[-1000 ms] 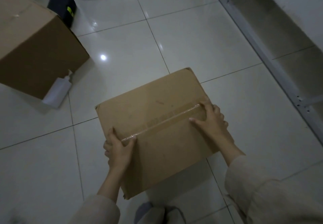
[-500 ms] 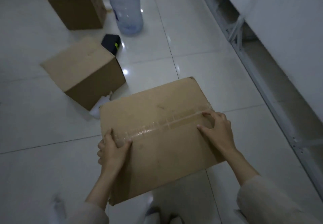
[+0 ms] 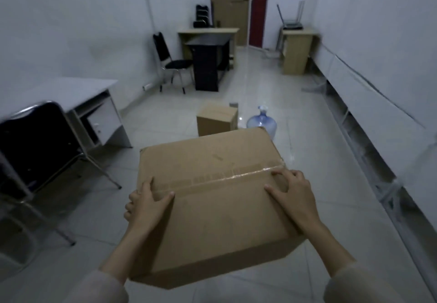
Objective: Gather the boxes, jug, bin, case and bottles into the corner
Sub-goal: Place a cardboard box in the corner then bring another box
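Both hands — left hand (image 3: 144, 204), right hand (image 3: 292, 194) — still clamp the cardboard box (image 3: 212, 198), now raised higher.

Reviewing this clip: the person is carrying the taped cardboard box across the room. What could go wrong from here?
1. The carried box hides the floor just ahead; the smaller box and the water jug stand beyond it, so a stumble or kick seems possible.
2. The left hand and right hand press on the box's top and sides, with no support visible underneath; the grip could slip.
3. The chair stands close on the left and its legs could catch a foot.
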`<state>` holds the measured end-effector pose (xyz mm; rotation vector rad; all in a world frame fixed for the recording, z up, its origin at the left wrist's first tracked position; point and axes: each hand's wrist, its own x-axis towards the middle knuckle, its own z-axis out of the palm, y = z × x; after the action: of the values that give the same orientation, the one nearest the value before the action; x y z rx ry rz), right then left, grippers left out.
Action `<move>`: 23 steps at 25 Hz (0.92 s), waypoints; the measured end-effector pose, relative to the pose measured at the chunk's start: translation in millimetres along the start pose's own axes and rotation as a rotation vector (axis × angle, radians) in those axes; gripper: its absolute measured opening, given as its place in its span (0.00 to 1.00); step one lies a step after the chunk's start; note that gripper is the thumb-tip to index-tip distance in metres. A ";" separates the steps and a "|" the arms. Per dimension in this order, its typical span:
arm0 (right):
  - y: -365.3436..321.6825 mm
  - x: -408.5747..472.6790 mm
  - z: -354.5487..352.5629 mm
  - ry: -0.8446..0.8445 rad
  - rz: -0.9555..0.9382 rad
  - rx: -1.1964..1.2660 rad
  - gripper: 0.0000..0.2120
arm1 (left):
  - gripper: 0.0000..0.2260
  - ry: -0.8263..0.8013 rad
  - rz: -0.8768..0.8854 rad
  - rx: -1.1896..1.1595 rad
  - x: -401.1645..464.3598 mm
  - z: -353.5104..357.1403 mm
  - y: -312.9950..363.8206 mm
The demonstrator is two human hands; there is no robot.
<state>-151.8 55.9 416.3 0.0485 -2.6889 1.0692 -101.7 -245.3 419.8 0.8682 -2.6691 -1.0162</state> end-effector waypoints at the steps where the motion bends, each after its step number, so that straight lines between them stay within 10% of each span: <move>1: -25.8 17.1 7.5 0.001 -0.037 0.023 0.17 | 0.33 0.028 0.003 -0.030 19.2 -20.7 -1.6; 23: -338.7 391.5 327.3 0.078 -0.208 0.124 0.12 | 0.39 0.170 0.029 -0.177 515.9 -188.0 -41.7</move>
<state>-560.6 -390.7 508.5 0.2954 -2.4810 1.1454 -442.0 -669.7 505.4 0.8372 -2.4032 -1.0992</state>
